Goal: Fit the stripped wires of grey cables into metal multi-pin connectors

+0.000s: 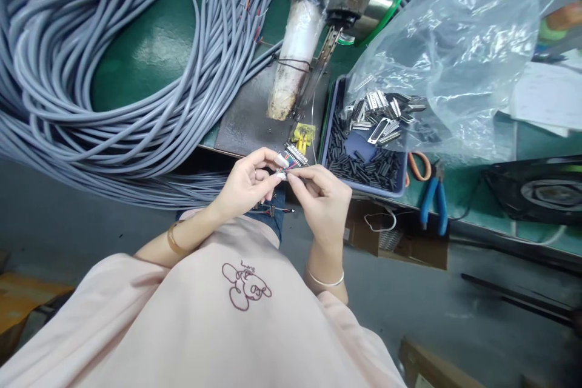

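Note:
At the bench's front edge a metal multi-pin connector [297, 155] rests against a small yellow holder [302, 135]. Thin coloured wires [288, 165] run from it to my fingers. My left hand [250, 180] pinches these wires, with white coverings on its thumb and fingertip. Close beside it my right hand [321, 197] is closed too, thumb and forefinger pressed together at the same wires. Just above the connector hang the tips of a soldering machine [313, 82] and a stained white tube [291, 60].
Thick bundles of grey cable [150, 106] cover the left. Right of the machine, a blue tray [400, 185] holds metal connectors [384, 115] and short black tubes [364, 167], partly under a clear plastic bag [454, 42]. Blue-handled cutters [435, 197] and a black fan [541, 191] lie farther right.

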Demonstrator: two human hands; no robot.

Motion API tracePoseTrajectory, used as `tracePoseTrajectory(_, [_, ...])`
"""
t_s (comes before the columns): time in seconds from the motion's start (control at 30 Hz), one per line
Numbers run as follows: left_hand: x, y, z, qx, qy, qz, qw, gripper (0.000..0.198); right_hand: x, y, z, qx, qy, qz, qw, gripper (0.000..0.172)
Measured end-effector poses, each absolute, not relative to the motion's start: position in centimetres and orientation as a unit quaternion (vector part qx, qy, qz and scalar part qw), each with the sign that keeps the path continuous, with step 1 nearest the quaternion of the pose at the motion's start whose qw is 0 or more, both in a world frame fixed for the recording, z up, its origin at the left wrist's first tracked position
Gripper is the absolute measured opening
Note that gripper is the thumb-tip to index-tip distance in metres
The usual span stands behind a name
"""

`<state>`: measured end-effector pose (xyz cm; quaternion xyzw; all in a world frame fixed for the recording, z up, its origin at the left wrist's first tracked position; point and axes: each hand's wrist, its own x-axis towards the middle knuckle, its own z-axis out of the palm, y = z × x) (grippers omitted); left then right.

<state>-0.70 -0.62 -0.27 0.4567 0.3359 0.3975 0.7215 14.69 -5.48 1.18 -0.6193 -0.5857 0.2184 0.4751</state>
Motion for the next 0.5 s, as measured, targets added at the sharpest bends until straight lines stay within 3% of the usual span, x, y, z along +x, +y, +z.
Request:
tracePoseTrajectory(0.33, [-1.3, -1.0, -0.3, 0.483, 0.326, 0.424, 0.694, 0.023, 14.7, -5.9, 1.6, -0.660, -0.542, 0.204, 0.479, 0.008])
tracePoseTrajectory(0.5, [-1.6, -1.1, -0.5, 0.520, 0.316, 0.429, 0.668, 0.016, 14.4, -5.7, 2.1, -0.651, -0.545, 0.268, 0.456, 0.011])
